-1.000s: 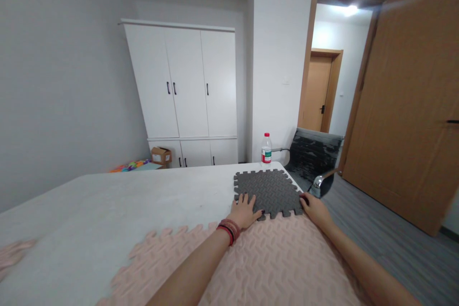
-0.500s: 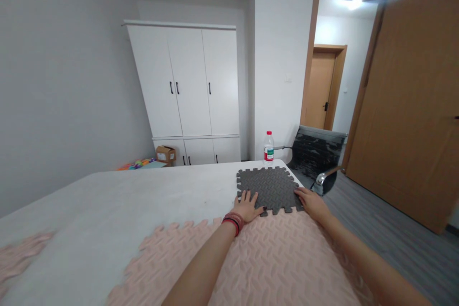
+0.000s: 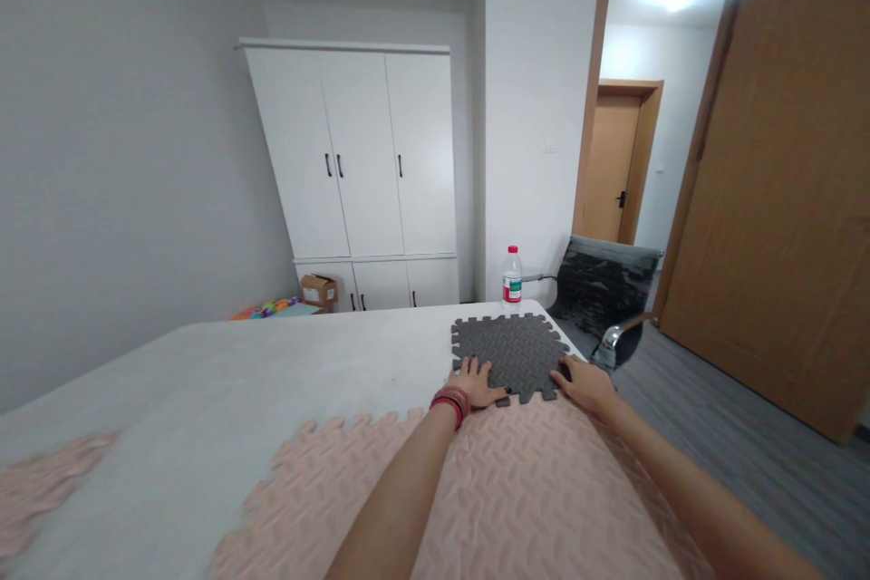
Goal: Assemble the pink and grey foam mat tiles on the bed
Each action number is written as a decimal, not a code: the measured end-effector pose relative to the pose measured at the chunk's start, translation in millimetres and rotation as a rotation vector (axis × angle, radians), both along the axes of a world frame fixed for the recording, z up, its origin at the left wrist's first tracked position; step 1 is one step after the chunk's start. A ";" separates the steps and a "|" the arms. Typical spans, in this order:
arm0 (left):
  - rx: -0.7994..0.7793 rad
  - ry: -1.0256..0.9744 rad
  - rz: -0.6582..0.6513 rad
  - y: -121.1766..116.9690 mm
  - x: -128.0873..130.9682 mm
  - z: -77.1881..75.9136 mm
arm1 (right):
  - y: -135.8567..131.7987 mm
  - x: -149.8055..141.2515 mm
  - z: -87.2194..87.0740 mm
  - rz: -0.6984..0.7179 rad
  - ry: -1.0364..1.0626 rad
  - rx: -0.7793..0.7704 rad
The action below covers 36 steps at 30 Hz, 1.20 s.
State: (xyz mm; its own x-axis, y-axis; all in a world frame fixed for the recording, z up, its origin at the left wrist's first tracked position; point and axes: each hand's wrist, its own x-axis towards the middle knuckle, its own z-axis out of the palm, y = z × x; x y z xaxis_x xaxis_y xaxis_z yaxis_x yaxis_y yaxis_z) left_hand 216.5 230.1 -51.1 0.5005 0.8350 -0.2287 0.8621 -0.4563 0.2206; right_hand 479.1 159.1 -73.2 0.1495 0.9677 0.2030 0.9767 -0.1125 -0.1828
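A dark grey interlocking foam mat tile [image 3: 513,349] lies at the far right corner of the table, its near edge against the pink foam mat [image 3: 517,480]. My left hand [image 3: 478,383] rests flat on the tile's near left corner, fingers spread, palm over the pink mat. Red bands circle that wrist. My right hand [image 3: 588,385] is at the tile's near right corner, fingertips apart and touching its edge. Whether any finger reaches under the tile is hidden.
A plastic bottle [image 3: 512,279] with a red cap stands just behind the tile. The black chair [image 3: 604,285] is beyond the table's right edge. Another pink mat piece [image 3: 47,485] lies at left on the white table [image 3: 272,372]. A white cabinet [image 3: 367,154] stands behind.
My right hand has shifted slightly left, its fingers now more bent over the tile's edge. My left hand stays on the near left corner. The view has shifted slightly.
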 end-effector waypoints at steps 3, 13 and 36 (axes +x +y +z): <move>0.004 0.010 0.010 -1.1 3.3 0.4 | -0.6 -7.2 -3.6 -0.027 -0.011 -0.009; 0.036 -0.043 -0.028 -10.2 -2.5 -7.3 | 19.1 -6.3 -20.3 -0.055 0.008 -0.291; -0.017 -0.067 -0.130 -1.9 -15.7 -9.8 | 19.0 7.5 -0.2 0.067 0.107 -0.489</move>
State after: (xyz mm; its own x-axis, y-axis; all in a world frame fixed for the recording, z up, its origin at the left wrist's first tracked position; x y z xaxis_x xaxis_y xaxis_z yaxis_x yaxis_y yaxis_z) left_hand 200.7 228.2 -60.8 0.6188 0.7585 -0.2047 0.7790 -0.5586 0.2848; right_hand 486.6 178.1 -73.4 0.0789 0.9539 -0.2896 0.9633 -0.1478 -0.2242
